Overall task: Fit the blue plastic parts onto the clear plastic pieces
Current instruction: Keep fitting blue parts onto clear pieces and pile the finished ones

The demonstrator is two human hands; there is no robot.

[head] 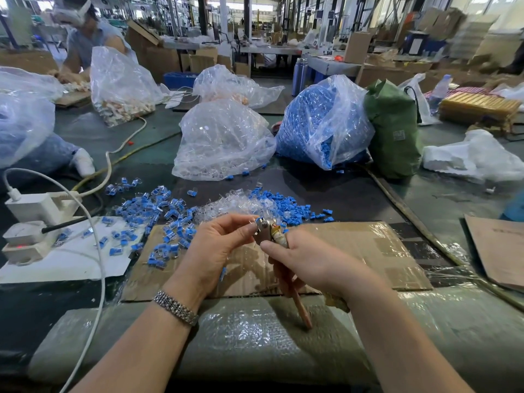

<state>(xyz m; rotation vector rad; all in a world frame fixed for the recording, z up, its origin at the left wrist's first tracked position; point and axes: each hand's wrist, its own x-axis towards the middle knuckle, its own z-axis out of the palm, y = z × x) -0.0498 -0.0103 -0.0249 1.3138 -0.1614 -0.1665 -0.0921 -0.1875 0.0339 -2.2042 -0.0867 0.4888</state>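
Head view | right hand [309, 259] grasping pliers [268, 232], handle pointing down toward the body | left hand [215, 248] pinching a small part at the pliers' head, part too small to tell | loose blue parts [289, 208] and clear pieces [235, 205] heaped just beyond the cardboard [354, 251] | fitted pieces [158, 214] scattered left | bag of blue parts [320, 123] and bag of clear pieces [224, 140] farther back

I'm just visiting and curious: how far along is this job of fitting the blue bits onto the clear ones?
Done: a heap of fitted blue-and-clear pieces lies left of the hands. In hand: the left hand holds a piece at the pliers gripped by the right hand. Left: loose blue parts, loose clear pieces, and large bags of clear pieces and blue parts. Most remains.
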